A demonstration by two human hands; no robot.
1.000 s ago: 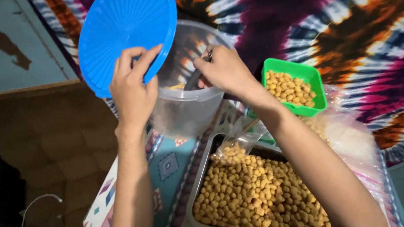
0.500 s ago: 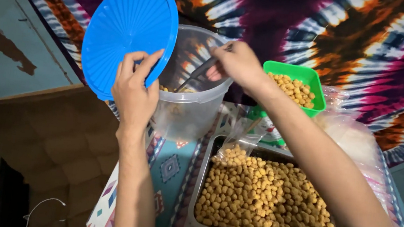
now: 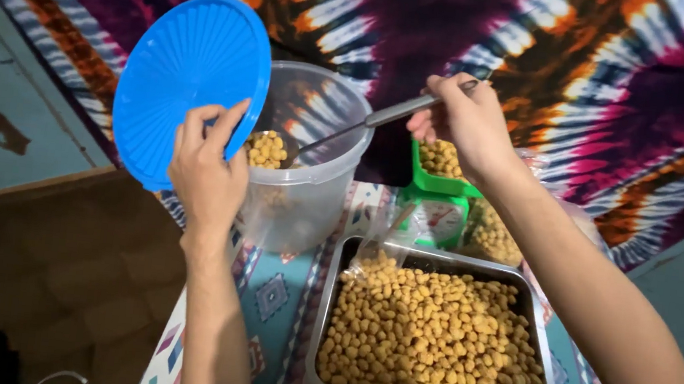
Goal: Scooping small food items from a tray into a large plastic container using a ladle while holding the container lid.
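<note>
Overhead, the left hand (image 3: pixel 207 171) grips a round ribbed blue plastic lid (image 3: pixel 188 83) tilted clear of the translucent plastic tub (image 3: pixel 310 172) near the patterned tabletop's (image 3: pixel 280 296) far edge, leaving its mouth open. Right hand (image 3: pixel 464 120), fingers closed on a long metal spoon (image 3: pixel 357 126), holds yellow-brown pellets (image 3: pixel 266 148) inside it; beside sit a green scale (image 3: pixel 434 202) and steel tray (image 3: pixel 329 318)

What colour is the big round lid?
Blue. The lid shows best in the head view, held up by the left hand.

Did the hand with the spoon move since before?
Yes. The right hand went up and to the right, from over the clear tub to above the green tray, lifting the spoon.
</note>
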